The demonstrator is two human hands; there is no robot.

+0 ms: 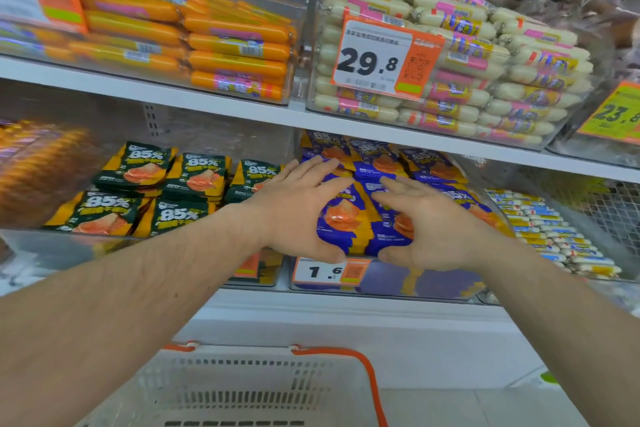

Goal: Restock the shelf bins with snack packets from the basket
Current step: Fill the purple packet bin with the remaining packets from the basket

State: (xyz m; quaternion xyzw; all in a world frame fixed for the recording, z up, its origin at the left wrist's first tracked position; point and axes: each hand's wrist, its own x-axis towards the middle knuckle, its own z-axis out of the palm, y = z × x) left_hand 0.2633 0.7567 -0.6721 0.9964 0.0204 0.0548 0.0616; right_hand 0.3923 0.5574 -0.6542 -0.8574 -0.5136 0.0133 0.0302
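Blue and yellow snack packets fill a clear shelf bin on the lower shelf, behind a 1.6 price tag. My left hand and my right hand flank a front stack of these blue packets, fingers straight and pressed against its sides, thumbs under the front edge. To the left lies a bin of green and yellow packets. The white basket with orange handles sits below, near the bottom of the view; its contents are hidden.
The upper shelf carries clear bins of orange sausages and white sausages with a 29.8 price tag. Small white and blue sausages fill the bin right of the blue packets.
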